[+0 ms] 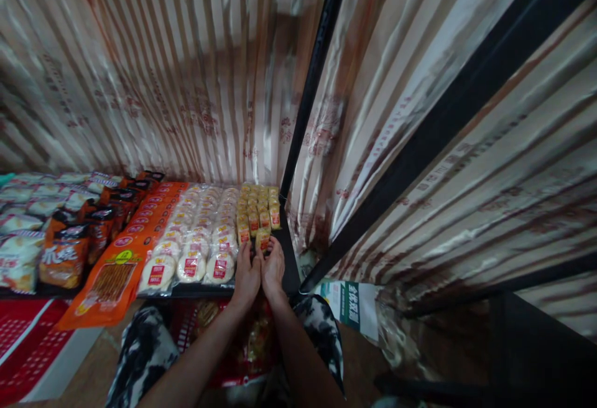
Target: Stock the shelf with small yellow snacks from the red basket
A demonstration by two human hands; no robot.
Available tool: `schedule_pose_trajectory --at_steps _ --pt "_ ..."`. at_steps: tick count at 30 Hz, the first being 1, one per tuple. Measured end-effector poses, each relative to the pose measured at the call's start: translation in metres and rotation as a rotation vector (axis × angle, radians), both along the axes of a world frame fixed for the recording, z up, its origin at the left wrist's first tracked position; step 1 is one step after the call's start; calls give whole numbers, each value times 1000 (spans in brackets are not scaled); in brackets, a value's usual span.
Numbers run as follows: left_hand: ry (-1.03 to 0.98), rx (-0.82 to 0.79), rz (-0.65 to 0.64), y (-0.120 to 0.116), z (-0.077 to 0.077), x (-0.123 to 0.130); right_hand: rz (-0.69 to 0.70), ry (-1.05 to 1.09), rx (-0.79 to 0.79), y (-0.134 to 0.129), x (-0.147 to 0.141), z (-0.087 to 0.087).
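A small yellow snack packet [263,238] with a red label is between my two hands at the front of the shelf's right end. My right hand [273,266] has its fingers closed on the packet's right side. My left hand [247,274] is at its left, thumb near the right thumb; its fingertips are partly hidden against the packets. Just behind stand rows of similar yellow packets [259,209], set close together. Left of my left hand are rows of round white crackers [220,267] in clear wrappers with red labels.
Further left on the black shelf [290,252] lie orange snack bags [112,277], brown-orange packets [65,252] and white packets [21,259]. A red basket [32,346] stands below left; another with goods is between my knees. Black posts [317,78] and striped curtains [209,84] border the shelf.
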State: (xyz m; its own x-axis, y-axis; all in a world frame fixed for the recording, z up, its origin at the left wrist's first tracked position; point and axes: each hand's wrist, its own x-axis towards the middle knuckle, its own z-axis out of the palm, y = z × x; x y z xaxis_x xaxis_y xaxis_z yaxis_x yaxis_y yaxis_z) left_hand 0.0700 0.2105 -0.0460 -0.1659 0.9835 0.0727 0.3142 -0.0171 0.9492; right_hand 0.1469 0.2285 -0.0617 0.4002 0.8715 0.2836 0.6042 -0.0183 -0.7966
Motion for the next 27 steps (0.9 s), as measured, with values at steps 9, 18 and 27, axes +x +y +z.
schedule_pose_trajectory --at_steps 9,18,27 --pt "-9 -39 5 14 -10 -2 -26 2 19 20 -8 -5" --pt "-4 -28 -13 14 -6 -1 58 54 -5 26 -6 -8" --pt "-4 -71 -20 13 -6 -1 101 21 1 25 -7 -7"
